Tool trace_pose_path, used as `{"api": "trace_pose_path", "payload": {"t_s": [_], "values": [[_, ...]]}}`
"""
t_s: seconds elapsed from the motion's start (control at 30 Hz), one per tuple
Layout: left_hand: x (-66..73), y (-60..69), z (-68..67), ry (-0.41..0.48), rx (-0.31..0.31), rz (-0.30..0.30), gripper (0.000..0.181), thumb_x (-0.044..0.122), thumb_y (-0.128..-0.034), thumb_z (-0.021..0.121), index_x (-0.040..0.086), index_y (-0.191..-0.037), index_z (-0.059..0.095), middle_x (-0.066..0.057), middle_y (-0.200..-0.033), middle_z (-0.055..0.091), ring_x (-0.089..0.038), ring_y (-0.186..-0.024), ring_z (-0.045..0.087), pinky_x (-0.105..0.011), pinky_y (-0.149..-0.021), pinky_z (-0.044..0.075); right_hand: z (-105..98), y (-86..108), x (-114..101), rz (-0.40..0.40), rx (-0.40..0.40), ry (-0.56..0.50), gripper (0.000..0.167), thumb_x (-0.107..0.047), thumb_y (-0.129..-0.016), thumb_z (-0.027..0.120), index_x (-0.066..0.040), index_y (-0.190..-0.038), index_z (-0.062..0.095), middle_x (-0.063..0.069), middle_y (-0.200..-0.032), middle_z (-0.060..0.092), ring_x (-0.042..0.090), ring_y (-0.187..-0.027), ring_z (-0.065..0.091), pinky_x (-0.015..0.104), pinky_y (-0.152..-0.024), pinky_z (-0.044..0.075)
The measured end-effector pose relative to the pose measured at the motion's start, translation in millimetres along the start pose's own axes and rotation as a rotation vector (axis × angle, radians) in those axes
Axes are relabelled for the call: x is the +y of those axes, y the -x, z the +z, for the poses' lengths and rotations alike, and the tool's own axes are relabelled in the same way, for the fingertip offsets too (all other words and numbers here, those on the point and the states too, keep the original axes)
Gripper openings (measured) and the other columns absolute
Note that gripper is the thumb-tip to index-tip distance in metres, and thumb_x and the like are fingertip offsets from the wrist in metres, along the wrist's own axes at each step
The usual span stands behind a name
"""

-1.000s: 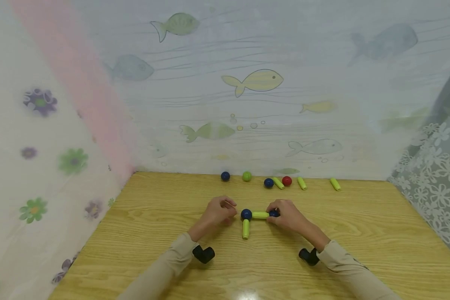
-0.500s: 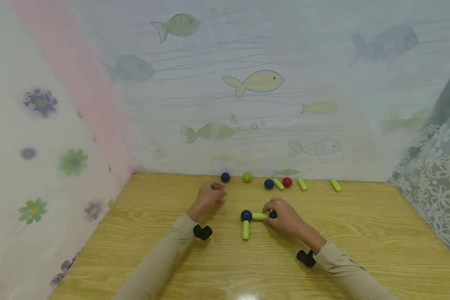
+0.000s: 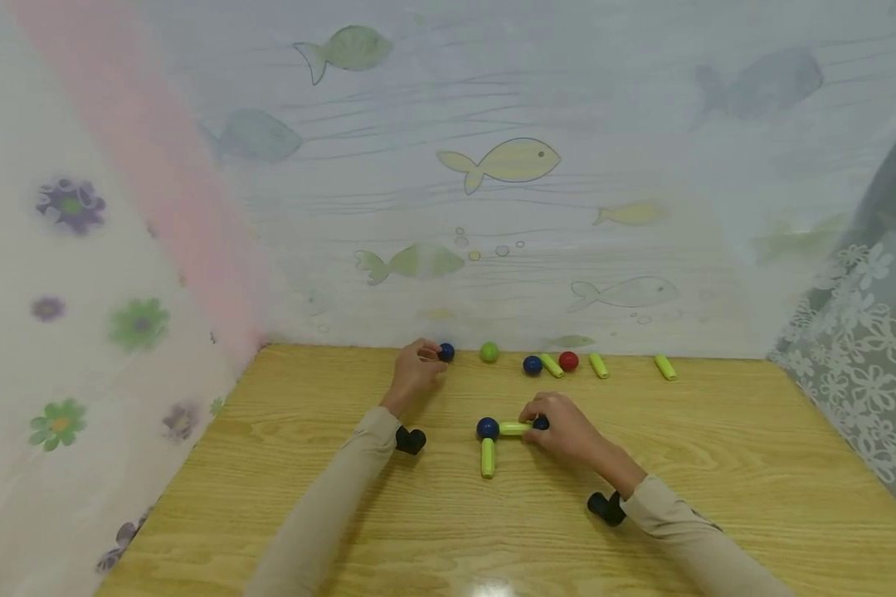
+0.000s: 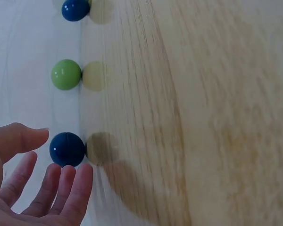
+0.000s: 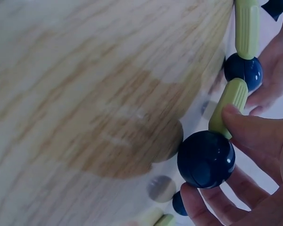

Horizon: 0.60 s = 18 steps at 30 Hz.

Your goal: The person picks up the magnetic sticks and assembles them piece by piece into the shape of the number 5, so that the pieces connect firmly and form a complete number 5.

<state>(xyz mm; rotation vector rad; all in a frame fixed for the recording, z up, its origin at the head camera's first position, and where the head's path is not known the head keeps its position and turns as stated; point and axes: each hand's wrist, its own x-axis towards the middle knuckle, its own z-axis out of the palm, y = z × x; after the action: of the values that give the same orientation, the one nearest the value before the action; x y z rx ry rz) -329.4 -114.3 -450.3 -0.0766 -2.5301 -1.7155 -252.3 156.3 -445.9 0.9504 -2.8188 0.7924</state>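
Note:
My left hand (image 3: 414, 373) is at the back of the table beside a dark blue ball (image 3: 445, 352). In the left wrist view its thumb and fingers stand apart around that ball (image 4: 67, 149), with a gap at the thumb. My right hand (image 3: 570, 429) grips the right end of a joined piece: a blue ball (image 3: 488, 429) with one yellow-green stick (image 3: 488, 458) pointing toward me and another (image 3: 513, 429) running right to a second blue ball (image 3: 541, 423). The right wrist view has the thumb on the stick (image 5: 230, 103) and fingertips against the end ball (image 5: 206, 159).
Along the back edge of the wooden table (image 3: 702, 464) lie a green ball (image 3: 489, 352), a blue ball (image 3: 533, 366), a red ball (image 3: 568, 361) and three yellow-green sticks (image 3: 552, 366). A patterned cloth (image 3: 388, 199) hangs behind them.
My left hand has moved from beside the joined piece back to the blue ball at the rear edge. My right hand keeps its hold, with only a slight shift.

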Motion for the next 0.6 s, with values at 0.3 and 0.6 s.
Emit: {"api": "trace_pose_path", "payload": {"t_s": [0.3, 0.6], "values": [[-3.8, -9.6, 7.1, -0.061, 0.015, 0.079, 0.029, 0.0, -0.0828, 0.069, -0.003, -0.112, 0.064, -0.022, -0.114, 0.056, -0.033, -0.102, 0.054, -0.044, -0.086, 0.048, 1, -0.7, -2, -0.004, -0.013, 0.009, 0.013, -0.009, -0.08, 0.076, -0.007, -0.091, 0.071, 0.0, -0.087, 0.061, 0.018, -0.081, 0.057, 0.034, -0.07, 0.048], [-6.4, -17.8, 12.8, -0.089, -0.004, 0.137, 0.028, -0.005, -0.0818, 0.068, -0.004, -0.109, 0.066, -0.022, -0.117, 0.056, -0.035, -0.105, 0.057, -0.043, -0.087, 0.05, 0, 0.5, -4, -0.028, -0.005, 0.002, 0.016, -0.003, -0.08, 0.074, -0.007, -0.095, 0.07, 0.003, -0.09, 0.063, 0.021, -0.085, 0.058, 0.037, -0.073, 0.05]]}}
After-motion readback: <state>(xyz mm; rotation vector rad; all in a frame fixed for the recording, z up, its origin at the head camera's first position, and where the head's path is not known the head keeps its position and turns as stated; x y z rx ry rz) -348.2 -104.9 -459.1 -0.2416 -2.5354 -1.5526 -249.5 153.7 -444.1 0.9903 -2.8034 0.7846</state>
